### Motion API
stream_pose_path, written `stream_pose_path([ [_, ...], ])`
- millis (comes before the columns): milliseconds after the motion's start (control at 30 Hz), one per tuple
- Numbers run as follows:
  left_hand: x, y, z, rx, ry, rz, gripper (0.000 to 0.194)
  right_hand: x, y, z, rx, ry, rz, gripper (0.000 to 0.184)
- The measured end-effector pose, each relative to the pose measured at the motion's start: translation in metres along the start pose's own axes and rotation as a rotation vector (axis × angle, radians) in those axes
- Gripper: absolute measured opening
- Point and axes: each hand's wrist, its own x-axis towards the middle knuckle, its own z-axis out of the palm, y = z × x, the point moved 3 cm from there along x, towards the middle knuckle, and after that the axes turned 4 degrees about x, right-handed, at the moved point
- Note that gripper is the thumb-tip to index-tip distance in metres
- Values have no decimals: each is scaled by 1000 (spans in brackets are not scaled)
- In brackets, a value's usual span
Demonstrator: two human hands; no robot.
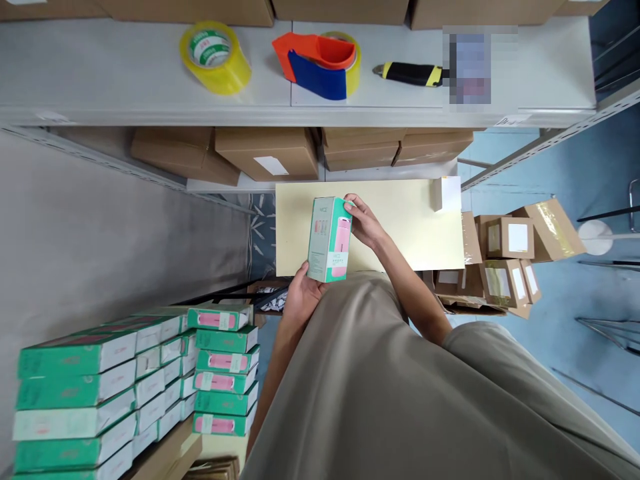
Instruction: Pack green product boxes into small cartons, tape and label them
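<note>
A green and white product box [330, 240] with a pink bottle-shaped item printed on its front is held between my two hands, above a pale yellow tabletop [400, 227]. My left hand [303, 292] grips the box at its lower left corner, the thumb against its side and the other fingers partly hidden beneath. At the upper right edge, my right hand [365, 221] is closed on it, thumb on the front face. The box is tilted so that its front and one printed side face me.
Stacks of similar green boxes [75, 360] stand at lower left. On the grey shelf [150, 73] lie yellow tape [215, 59], a tape dispenser [320, 63] and a black-yellow cutter [413, 73]. A small white box [447, 194] sits at the table's corner; cardboard boxes [510, 239] are piled right.
</note>
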Motion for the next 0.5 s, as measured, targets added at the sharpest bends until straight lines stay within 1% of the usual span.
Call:
stream_pose_path([
  [67,1,0,1,47,27,74,39,2,-1,0,-29,6,-47,59],
  [167,3,-1,4,100,47,177,54,7,-1,1,-96,45,-109,59],
  [233,4,-3,4,114,51,202,63,11,-1,0,-150,77,-124,60],
  [267,5,-5,3,116,62,203,64,13,-1,-1,-170,85,-126,60],
  [367,9,-9,-3,94,125,186,57,17,-3,-2,-210,76,-144,62],
  [433,13,-9,-7,55,161,163,45,15,-8,1,-255,58,-178,60],
  [500,19,-7,-9,-7,172,117,32,8,-16,10,-329,20,-237,53],
])
